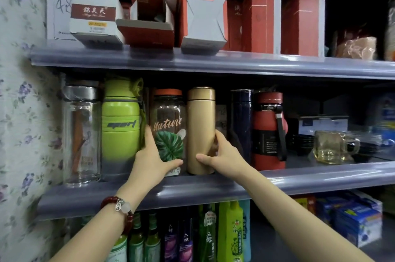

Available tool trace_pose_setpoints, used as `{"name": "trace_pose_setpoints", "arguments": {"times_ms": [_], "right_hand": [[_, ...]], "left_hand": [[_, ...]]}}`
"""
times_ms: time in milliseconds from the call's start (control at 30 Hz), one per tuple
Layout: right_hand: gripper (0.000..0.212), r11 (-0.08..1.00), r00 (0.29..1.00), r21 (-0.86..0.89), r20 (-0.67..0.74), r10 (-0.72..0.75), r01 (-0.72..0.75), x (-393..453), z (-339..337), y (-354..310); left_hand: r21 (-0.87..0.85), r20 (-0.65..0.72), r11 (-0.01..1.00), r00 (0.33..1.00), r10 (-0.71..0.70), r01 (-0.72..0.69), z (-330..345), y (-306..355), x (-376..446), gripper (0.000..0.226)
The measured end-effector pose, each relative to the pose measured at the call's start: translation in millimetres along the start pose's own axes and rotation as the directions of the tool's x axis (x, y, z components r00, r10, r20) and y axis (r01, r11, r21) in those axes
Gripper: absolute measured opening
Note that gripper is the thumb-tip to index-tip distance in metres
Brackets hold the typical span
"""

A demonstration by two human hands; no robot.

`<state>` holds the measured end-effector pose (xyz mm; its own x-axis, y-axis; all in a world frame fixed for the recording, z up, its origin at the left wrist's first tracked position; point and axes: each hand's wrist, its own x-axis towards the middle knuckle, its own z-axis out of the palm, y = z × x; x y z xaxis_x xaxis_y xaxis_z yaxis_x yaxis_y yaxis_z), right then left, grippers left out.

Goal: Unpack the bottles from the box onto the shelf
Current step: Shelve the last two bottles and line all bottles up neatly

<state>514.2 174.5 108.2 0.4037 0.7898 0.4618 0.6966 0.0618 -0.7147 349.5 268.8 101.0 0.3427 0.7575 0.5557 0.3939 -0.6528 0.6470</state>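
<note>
On the middle shelf [213,189] a row of bottles stands upright. My left hand [152,159] wraps the lower part of a clear glass bottle [167,116] with an orange lid, the word "Nature" and a green leaf print. My right hand [220,152] grips the lower part of a gold thermos [201,116] just to its right. Both bottles rest on the shelf, nearly touching. Left of them stand a lime green sport bottle [120,120] and a clear glass bottle with a silver cap [82,133]. To the right are a dark blue flask [241,120] and a red bottle with a black strap [269,129].
The upper shelf [192,63] carries red and white boxes, two of them open [149,22]. A glass mug [331,146] and dark dishes sit at the right of the middle shelf. Below stand several green and purple bottles [213,236] and blue packets. A floral wall [19,112] closes the left.
</note>
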Motion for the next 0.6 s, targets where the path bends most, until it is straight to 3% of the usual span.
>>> {"name": "trace_pose_setpoints", "arguments": {"times_ms": [167,333,433,533,600], "right_hand": [[0.086,0.998,0.986,-0.039,-0.159,-0.046,0.04,-27.8,-3.9,-2.1],[0.05,0.991,0.901,-0.074,-0.414,-0.131,0.11,-67.7,-35.6,13.2],[0.048,0.997,0.82,-0.063,-0.567,-0.079,0.052,-72.0,-62.1,37.9],[0.058,0.993,0.766,-0.099,-0.643,-0.015,-0.064,-60.9,-89.1,63.4],[0.068,0.974,0.779,-0.16,-0.627,0.024,-0.159,-49.8,-102.9,74.5]], "left_hand": [[0.066,-0.093,0.997,0.995,-0.041,0.047,-7.1,18.1,-18.4,0.101],[0.031,-0.276,0.987,0.948,0.159,-0.156,2.5,53.8,-52.9,0.083],[-0.104,-0.146,0.954,0.953,0.266,-0.282,29.0,77.4,-65.0,0.079],[-0.255,-0.016,0.935,0.968,0.25,-0.245,65.9,104.0,-63.5,0.084],[-0.255,0.003,0.938,0.97,0.241,-0.233,89.1,118.9,-53.4,0.087]]}}
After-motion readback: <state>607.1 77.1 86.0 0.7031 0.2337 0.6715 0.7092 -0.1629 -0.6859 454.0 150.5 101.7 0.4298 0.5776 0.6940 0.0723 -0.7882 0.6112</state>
